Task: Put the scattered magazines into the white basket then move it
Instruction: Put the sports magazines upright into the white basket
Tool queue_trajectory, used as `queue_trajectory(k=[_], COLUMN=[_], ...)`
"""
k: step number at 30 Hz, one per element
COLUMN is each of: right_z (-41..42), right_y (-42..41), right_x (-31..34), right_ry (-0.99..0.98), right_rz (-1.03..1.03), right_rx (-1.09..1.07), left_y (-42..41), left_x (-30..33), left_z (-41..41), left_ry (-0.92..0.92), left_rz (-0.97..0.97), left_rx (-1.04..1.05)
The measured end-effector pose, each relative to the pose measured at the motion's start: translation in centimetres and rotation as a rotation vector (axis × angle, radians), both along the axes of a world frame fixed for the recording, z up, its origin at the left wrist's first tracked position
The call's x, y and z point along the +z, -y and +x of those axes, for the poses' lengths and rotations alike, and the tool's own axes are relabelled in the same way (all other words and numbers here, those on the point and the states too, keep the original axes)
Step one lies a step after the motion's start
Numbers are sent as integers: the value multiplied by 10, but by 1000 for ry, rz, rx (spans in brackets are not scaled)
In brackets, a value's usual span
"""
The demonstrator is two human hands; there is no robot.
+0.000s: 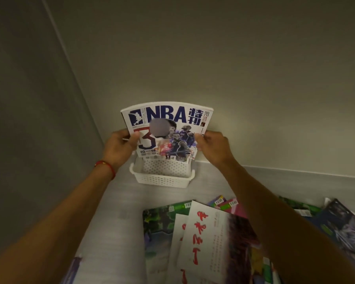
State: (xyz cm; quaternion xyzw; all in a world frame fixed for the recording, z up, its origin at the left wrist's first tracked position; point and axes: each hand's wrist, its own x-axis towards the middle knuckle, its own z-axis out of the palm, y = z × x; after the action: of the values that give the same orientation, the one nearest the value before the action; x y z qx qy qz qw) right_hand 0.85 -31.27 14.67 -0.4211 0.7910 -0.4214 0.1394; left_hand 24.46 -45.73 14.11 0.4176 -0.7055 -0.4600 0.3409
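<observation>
A basketball magazine (pixel 168 128) with a white and blue cover stands upright, its lower edge inside the white perforated basket (pixel 162 180). My left hand (pixel 119 147) grips its left edge and my right hand (pixel 212 148) grips its right edge. The basket sits on the grey floor against the wall, in the corner. Several more magazines (pixel 213 238) lie scattered on the floor in front of it, between and under my forearms.
Pale walls meet in a corner just behind and left of the basket. Another pile of magazines (pixel 340 226) lies at the far right. A purple cover (pixel 72 269) shows at the bottom left. Grey floor (pixel 115 212) lies left of the scattered pile.
</observation>
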Motion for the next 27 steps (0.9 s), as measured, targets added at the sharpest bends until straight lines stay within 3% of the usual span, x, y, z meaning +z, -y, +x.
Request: queue_trajectory(k=[14,23,27], right_z=[-6,1,-4], right_y=[47,60,35], right_x=[-78,-77,-75], right_ry=[277,553,531], right_rz=[211,33,39], right_rx=[-166,-123,-106], left_y=[28,45,27], left_x=[-59,-83,-78], left_z=[-28,-43,-47], left_ry=[-110,-131,-122], left_rz=[339,494,494], left_rx=[25,14,97])
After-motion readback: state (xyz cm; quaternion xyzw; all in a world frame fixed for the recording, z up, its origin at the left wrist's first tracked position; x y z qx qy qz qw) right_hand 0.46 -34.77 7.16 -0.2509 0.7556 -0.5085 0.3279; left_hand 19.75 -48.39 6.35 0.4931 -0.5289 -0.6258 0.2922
